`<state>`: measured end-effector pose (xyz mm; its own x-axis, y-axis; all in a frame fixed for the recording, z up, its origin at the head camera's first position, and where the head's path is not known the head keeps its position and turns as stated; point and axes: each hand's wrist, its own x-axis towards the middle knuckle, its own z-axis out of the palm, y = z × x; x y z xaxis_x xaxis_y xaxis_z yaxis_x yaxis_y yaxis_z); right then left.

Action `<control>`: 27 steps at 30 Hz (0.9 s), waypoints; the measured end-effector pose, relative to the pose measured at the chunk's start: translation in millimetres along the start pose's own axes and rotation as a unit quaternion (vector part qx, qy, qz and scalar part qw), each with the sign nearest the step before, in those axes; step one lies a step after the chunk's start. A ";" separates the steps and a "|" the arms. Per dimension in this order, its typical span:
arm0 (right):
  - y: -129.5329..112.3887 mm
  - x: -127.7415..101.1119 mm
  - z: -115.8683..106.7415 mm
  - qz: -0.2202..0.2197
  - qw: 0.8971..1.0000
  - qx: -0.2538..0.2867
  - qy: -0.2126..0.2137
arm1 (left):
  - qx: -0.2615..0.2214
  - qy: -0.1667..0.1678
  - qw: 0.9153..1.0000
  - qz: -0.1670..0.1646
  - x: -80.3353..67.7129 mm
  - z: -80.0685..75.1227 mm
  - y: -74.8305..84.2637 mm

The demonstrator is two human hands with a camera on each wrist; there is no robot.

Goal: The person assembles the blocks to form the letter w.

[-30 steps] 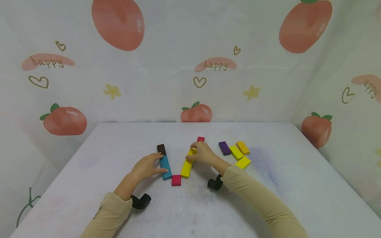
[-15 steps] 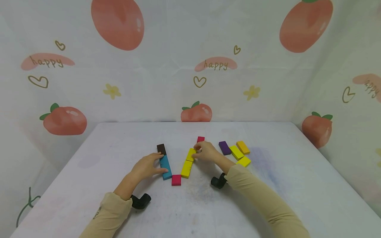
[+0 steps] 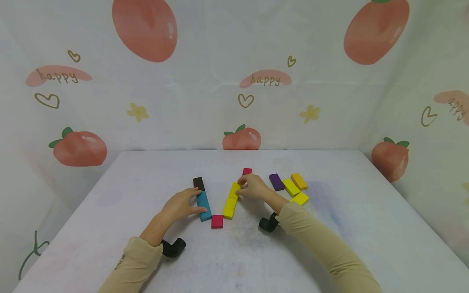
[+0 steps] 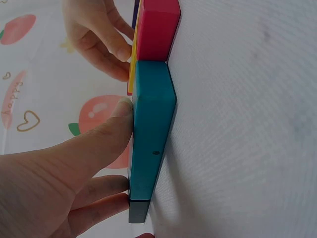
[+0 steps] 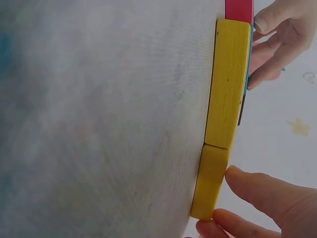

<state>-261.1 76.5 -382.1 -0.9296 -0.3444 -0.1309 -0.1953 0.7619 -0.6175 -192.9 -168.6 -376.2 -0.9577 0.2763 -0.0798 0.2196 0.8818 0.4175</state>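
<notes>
Coloured rectangular blocks lie in a V shape on the table. My left hand rests its thumb on the blue block and its fingertips near the joint with the dark brown block. My right hand touches the far yellow block, thumb at its upper edge and fingertips around its far end. The near yellow block lines up end to end with it. At the point of the V, a red block sits between the blue and yellow rows. Another red block lies beyond my right fingers, partly hidden.
Right of my right hand lie a purple block, a yellow block, an orange-yellow block and another yellow block, partly behind the sleeve. Black wrist-camera mounts hang by both wrists. A printed cloth stands behind the table.
My right hand has shifted slightly right, its thumb moving from the far yellow block's left side to its right side and uncovering the block. My left hand stays put.
</notes>
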 end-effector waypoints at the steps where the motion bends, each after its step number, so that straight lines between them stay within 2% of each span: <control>1: -0.1 0.1 0.0 0.001 1.000 -0.001 -0.001 | 0.000 0.000 1.000 0.000 0.0 0.0 -0.1; 8: -0.1 -0.6 -3.9 0.011 1.000 -0.004 -0.002 | -0.003 0.000 1.000 0.001 -0.1 0.5 -0.9; 13: 3.3 1.7 -13.4 0.014 1.000 -0.008 0.024 | -0.003 -0.001 1.000 0.002 0.2 0.7 -1.4; 18: 11.1 6.9 -22.8 0.030 0.998 0.012 0.050 | -0.004 0.002 1.000 0.004 0.9 1.1 -2.0; 27: 25.8 18.3 -26.5 0.068 0.994 0.041 0.077 | -0.005 0.004 1.000 0.007 0.8 1.3 -2.2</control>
<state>-291.4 104.4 -379.9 -0.9836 -0.1492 -0.1010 -0.0449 0.7457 -0.6647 -193.9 -169.8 -378.3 -0.9560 0.2854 -0.0673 0.2309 0.8742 0.4272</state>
